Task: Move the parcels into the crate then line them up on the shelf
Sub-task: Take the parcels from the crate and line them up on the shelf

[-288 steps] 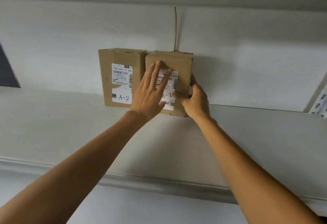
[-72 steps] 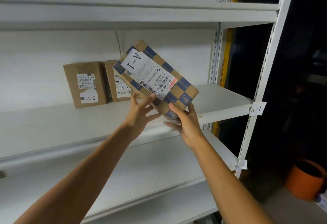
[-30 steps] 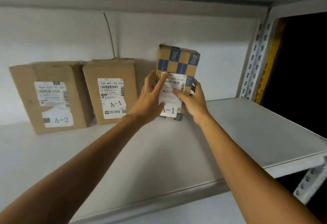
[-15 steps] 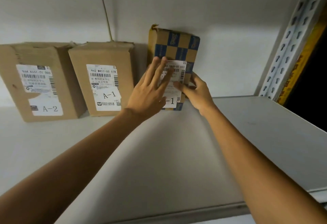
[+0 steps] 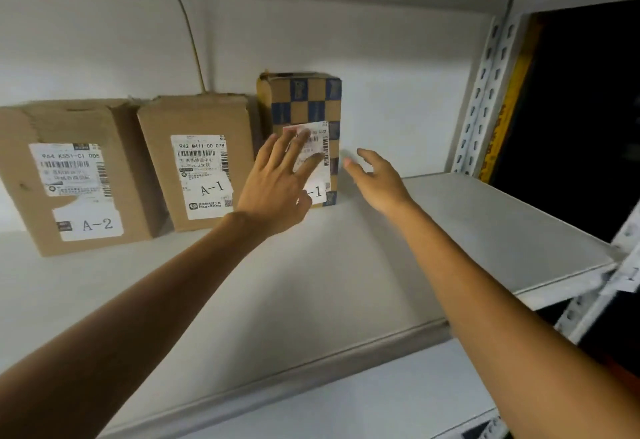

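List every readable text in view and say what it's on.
"964 K551-01 005", last characters blurry: left parcel, upper label.
"A-2": same parcel, lower label.
"942 M411-00 078": middle parcel, label.
"A-1": same label.
"-1": checkered parcel, label; the left hand hides what precedes it.
Fine print and barcodes on all three: too small or blurred to read.

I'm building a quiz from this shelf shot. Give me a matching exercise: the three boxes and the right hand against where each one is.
1. A-2 box
2. plain A-1 box
3. checkered box
4. right hand

a. middle of the row
b. open, right of the row, holding nothing
c. left end
d. partly behind the left hand

Pairs: 1-c, 2-a, 3-d, 4-b
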Motion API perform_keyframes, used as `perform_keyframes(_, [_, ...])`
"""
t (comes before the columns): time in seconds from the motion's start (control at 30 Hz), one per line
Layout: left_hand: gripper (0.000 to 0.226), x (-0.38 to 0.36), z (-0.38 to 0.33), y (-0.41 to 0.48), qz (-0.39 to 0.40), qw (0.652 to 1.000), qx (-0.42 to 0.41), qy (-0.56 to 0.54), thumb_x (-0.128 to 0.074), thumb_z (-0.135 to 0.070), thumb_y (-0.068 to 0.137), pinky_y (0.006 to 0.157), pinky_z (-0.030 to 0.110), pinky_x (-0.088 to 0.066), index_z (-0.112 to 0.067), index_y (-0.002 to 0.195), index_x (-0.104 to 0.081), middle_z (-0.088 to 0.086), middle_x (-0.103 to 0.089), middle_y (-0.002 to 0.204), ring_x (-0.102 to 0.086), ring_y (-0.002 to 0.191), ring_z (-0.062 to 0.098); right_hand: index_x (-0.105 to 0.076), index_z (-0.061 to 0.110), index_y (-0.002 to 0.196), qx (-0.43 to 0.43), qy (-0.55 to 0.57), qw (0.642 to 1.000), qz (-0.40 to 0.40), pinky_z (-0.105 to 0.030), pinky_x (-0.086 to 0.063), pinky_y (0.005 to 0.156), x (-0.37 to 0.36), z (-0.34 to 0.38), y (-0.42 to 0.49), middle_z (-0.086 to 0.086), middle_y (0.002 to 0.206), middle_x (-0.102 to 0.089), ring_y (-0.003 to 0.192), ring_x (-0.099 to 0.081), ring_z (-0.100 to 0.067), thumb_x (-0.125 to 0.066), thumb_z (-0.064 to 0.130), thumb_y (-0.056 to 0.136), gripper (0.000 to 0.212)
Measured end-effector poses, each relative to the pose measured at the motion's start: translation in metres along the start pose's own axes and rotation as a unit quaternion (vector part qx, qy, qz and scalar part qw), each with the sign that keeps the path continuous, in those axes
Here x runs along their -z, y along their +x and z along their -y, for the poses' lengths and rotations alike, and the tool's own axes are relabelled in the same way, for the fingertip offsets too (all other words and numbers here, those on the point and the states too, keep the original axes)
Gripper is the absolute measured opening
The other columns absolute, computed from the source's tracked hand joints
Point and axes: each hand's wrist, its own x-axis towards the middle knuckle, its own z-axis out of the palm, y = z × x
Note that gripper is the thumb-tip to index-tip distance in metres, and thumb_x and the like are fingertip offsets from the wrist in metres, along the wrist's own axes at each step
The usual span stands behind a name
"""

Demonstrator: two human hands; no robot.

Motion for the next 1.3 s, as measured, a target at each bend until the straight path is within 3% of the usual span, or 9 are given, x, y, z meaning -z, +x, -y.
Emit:
perform_keyframes(0.1, [0.062,0.007,-0.010,-0.006,0.041,0.988,-0.035,-0.142,-0.059,-0.027,0.087,0.114,0.046,-0.016,-0.023,0.144,-0.036,0.009,-0.029,0.153,-0.019,0.142,0.031,-0.046,0.016,0.141,-0.022,-0.024,0.999,-0.021,-0.026,-0.034,0.104,0.015,0.003,-0.031,-0.004,0.146,-0.047,0.132,-0.045,-0.021,-0.049,0.040,0.098,0.049])
perform_keyframes(0.27, [0.057,0.020,-0.043,-0.010,0.138,0.928,-0.038,-0.343,-0.053,-0.029,0.094,0.114,0.041,-0.022,-0.025,0.147,-0.031,0.004,-0.035,0.150,-0.028,0.137,0.026,-0.045,0.015,0.141,-0.038,-0.086,0.993,-0.068,-0.025,-0.029,0.107,0.038,0.009,-0.094,-0.004,0.147,-0.044,0.135,-0.040,-0.020,-0.051,0.036,0.098,0.049])
perform_keyframes(0.43, [0.054,0.046,-0.099,-0.027,0.177,0.891,-0.120,-0.400,-0.051,-0.029,0.096,0.116,0.041,-0.021,-0.028,0.146,-0.033,0.003,-0.035,0.151,-0.027,0.140,0.026,-0.037,0.021,0.146,-0.102,-0.169,0.974,-0.114,-0.040,-0.029,0.115,0.067,0.000,-0.171,-0.005,0.152,-0.035,0.140,-0.030,-0.026,-0.052,0.044,0.095,0.058])
perform_keyframes(0.57, [0.050,0.065,-0.166,-0.061,0.196,0.856,-0.178,-0.444,-0.051,-0.030,0.096,0.111,0.046,-0.030,-0.026,0.144,-0.037,0.005,-0.042,0.146,-0.036,0.135,0.029,-0.031,0.023,0.148,-0.192,-0.193,0.951,-0.147,-0.049,-0.030,0.114,0.092,-0.021,-0.253,-0.007,0.154,-0.029,0.141,-0.027,-0.031,-0.053,0.050,0.092,0.066])
perform_keyframes(0.77, [0.050,0.081,-0.258,-0.116,0.208,0.822,-0.273,-0.454,-0.055,-0.023,0.094,0.112,0.046,-0.032,-0.025,0.142,-0.042,0.006,-0.045,0.145,-0.039,0.135,0.027,-0.028,0.022,0.150,-0.315,-0.170,0.916,-0.181,-0.040,-0.031,0.114,0.123,-0.054,-0.392,-0.007,0.155,-0.027,0.141,-0.030,-0.027,-0.057,0.049,0.091,0.072])
perform_keyframes(0.9, [0.051,0.097,-0.321,-0.162,0.282,0.771,-0.303,-0.484,-0.053,-0.023,0.095,0.111,0.042,-0.035,-0.029,0.144,-0.038,0.002,-0.040,0.149,-0.038,0.136,0.021,-0.029,0.023,0.150,-0.377,-0.135,0.894,-0.200,-0.040,-0.033,0.113,0.137,-0.074,-0.484,-0.004,0.152,-0.035,0.138,-0.036,-0.025,-0.055,0.066,0.081,0.085])
perform_keyframes(1.1, [0.056,0.111,-0.420,-0.257,0.420,0.716,-0.310,-0.464,-0.052,-0.030,0.096,0.100,0.032,-0.036,-0.034,0.148,-0.030,0.002,-0.033,0.153,-0.041,0.133,0.023,-0.030,0.012,0.150,-0.457,-0.068,0.843,-0.275,-0.032,-0.030,0.110,0.141,-0.095,-0.632,-0.011,0.153,-0.034,0.139,-0.035,-0.025,-0.059,0.042,0.092,0.071])
perform_keyframes(1.2, [0.058,0.114,-0.459,-0.312,0.487,0.675,-0.313,-0.457,-0.051,-0.033,0.097,0.101,0.033,-0.037,-0.035,0.148,-0.025,0.002,-0.034,0.152,-0.045,0.127,0.021,-0.034,0.015,0.148,-0.493,-0.021,0.819,-0.293,-0.036,-0.029,0.111,0.133,-0.105,-0.696,-0.010,0.152,-0.036,0.139,-0.035,-0.027,-0.056,0.046,0.093,0.067])
perform_keyframes(1.3, [0.058,0.116,-0.487,-0.355,0.539,0.633,-0.313,-0.459,-0.050,-0.028,0.098,0.110,0.037,-0.031,-0.027,0.150,-0.024,0.004,-0.030,0.154,-0.033,0.139,0.024,-0.032,0.015,0.147,-0.518,0.035,0.796,-0.311,-0.040,-0.037,0.108,0.122,-0.113,-0.744,-0.010,0.150,-0.039,0.134,-0.042,-0.028,-0.054,0.051,0.092,0.069])
